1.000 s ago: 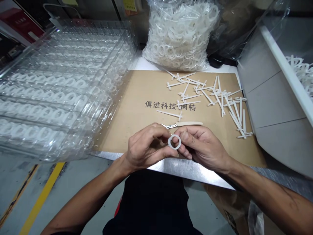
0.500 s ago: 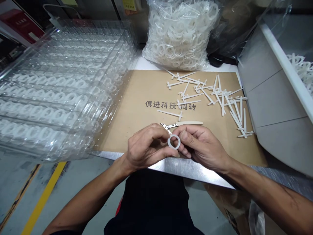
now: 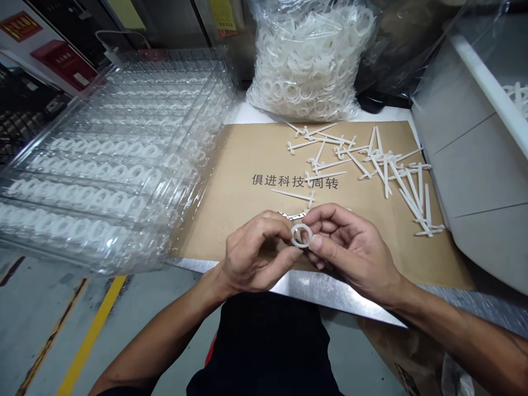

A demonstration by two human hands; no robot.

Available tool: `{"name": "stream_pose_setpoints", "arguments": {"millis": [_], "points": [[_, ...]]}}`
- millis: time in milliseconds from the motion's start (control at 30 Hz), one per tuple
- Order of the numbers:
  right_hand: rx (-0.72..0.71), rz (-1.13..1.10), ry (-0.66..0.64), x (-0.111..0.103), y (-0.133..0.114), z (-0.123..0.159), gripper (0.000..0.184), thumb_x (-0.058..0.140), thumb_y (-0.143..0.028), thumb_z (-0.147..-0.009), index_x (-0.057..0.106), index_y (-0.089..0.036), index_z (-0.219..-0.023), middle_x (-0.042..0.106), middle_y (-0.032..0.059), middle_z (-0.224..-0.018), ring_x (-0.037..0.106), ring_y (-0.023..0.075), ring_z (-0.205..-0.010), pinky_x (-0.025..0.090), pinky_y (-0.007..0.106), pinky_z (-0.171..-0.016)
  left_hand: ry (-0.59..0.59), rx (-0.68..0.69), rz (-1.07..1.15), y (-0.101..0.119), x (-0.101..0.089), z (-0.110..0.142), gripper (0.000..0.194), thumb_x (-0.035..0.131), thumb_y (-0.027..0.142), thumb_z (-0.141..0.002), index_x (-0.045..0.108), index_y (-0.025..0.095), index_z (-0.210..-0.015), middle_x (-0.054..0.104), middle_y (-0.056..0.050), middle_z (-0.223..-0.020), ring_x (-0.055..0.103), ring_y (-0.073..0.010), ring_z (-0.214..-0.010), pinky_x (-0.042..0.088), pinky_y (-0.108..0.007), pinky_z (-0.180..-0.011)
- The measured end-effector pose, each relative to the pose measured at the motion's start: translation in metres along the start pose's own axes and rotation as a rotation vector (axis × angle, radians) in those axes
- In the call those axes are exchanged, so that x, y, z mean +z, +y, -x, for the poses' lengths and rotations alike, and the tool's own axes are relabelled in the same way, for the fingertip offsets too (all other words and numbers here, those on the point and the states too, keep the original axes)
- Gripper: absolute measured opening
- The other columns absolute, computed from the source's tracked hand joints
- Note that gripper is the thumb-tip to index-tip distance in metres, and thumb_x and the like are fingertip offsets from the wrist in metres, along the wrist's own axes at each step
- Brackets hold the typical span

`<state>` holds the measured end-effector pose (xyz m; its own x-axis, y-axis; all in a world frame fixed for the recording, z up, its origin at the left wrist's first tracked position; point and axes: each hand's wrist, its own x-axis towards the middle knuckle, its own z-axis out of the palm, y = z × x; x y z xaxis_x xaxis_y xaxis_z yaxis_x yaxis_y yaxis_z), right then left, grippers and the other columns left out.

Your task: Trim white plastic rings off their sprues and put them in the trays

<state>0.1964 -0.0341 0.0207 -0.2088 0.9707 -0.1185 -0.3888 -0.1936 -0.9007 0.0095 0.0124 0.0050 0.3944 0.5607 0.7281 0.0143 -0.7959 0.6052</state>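
A small white plastic ring [image 3: 301,245] is held up between my two hands, over the front edge of the cardboard. My left hand [image 3: 258,253] is curled, with its fingertips and thumb at the ring's left and lower side. At the right side of the ring, the thumb and fingers of my right hand [image 3: 357,253] pinch it. Just behind my fingers lies a pair of metal nippers [image 3: 293,216], largely hidden by the hands. Farther back, several white plastic sprue sticks [image 3: 325,176] are strewn over the cardboard [image 3: 231,209].
Stacked clear plastic trays [image 3: 165,187] with rows of white rings stand at the left. A clear bag [image 3: 307,82] full of white rings sits at the back. On the right rises a grey bin [image 3: 474,159] with white pieces inside. The metal table edge [image 3: 342,297] runs in front.
The view has shifted, so the scene sits a little farther right and lower. The ring has turned slightly between my fingers, and my right thumb has moved down along its rim.
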Motion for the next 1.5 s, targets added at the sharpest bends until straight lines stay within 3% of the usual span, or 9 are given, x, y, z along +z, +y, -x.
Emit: {"name": "stream_pose_setpoints", "arguments": {"millis": [100, 300, 633, 1333, 1433, 1500], "points": [[-0.038, 0.050, 0.015, 0.0007, -0.0001, 0.0010, 0.029, 0.087, -0.032, -0.084, 0.071, -0.017, -0.103, 0.068, 0.0016, -0.081, 0.062, 0.0103, -0.064, 0.055, 0.021, -0.054, 0.010, -0.085, 0.033, 0.0029, -0.0001, 0.0009, 0.018, 0.075, 0.011, -0.088, 0.062, 0.015, -0.100, 0.073, -0.006, -0.086, 0.073, -0.0149, -0.075, 0.060, -0.023, -0.063], [-0.106, 0.136, 0.058, 0.0033, -0.0008, 0.0026, 0.035, 0.091, -0.035, -0.079, 0.073, -0.018, -0.104, 0.074, 0.0069, -0.092, 0.071, 0.0185, -0.083, 0.063, 0.031, -0.073, 0.028, -0.135, 0.049, 0.0012, -0.0002, 0.0033, 0.021, 0.082, 0.020, -0.086, 0.063, 0.014, -0.095, 0.073, -0.005, -0.083, 0.072, -0.0141, -0.071, 0.059, -0.021, -0.060], [-0.150, 0.206, 0.056, 0.0024, -0.0003, 0.0021, 0.034, 0.088, -0.041, -0.082, 0.073, -0.018, -0.102, 0.075, 0.0071, -0.091, 0.072, 0.0192, -0.082, 0.063, 0.031, -0.070, -0.016, -0.129, -0.041, 0.0016, -0.0012, 0.0016, 0.020, 0.077, 0.030, -0.092, 0.065, 0.016, -0.097, 0.073, -0.004, -0.083, 0.070, -0.0129, -0.072, 0.057, -0.022, -0.062], [-0.103, 0.158, 0.040, 0.0008, 0.0001, 0.0032, 0.034, 0.090, -0.038, -0.080, 0.073, -0.018, -0.101, 0.073, 0.0055, -0.089, 0.070, 0.0179, -0.080, 0.061, 0.030, -0.070, -0.048, -0.111, -0.027, 0.0015, -0.0020, 0.0022, 0.017, 0.075, 0.026, -0.093, 0.065, 0.014, -0.098, 0.072, -0.006, -0.083, 0.069, -0.0134, -0.073, 0.056, -0.022, -0.065], [-0.110, 0.164, 0.041, 0.0005, 0.0000, 0.0027, 0.034, 0.090, -0.039, -0.080, 0.073, -0.019, -0.101, 0.073, 0.0054, -0.089, 0.070, 0.0181, -0.080, 0.061, 0.030, -0.070, -0.052, -0.133, -0.005, 0.0027, -0.0030, 0.0020, 0.015, 0.075, 0.024, -0.093, 0.066, 0.014, -0.098, 0.072, -0.006, -0.084, 0.069, -0.0130, -0.074, 0.056, -0.022, -0.066], [-0.118, 0.170, 0.045, 0.0005, 0.0001, 0.0024, 0.034, 0.090, -0.038, -0.080, 0.072, -0.019, -0.101, 0.074, 0.0051, -0.089, 0.070, 0.0180, -0.080, 0.061, 0.030, -0.071, -0.059, -0.217, 0.054, 0.0047, -0.0041, 0.0008, 0.014, 0.077, 0.021, -0.091, 0.066, 0.014, -0.096, 0.072, -0.005, -0.083, 0.068, -0.0124, -0.073, 0.055, -0.021, -0.065]]}}
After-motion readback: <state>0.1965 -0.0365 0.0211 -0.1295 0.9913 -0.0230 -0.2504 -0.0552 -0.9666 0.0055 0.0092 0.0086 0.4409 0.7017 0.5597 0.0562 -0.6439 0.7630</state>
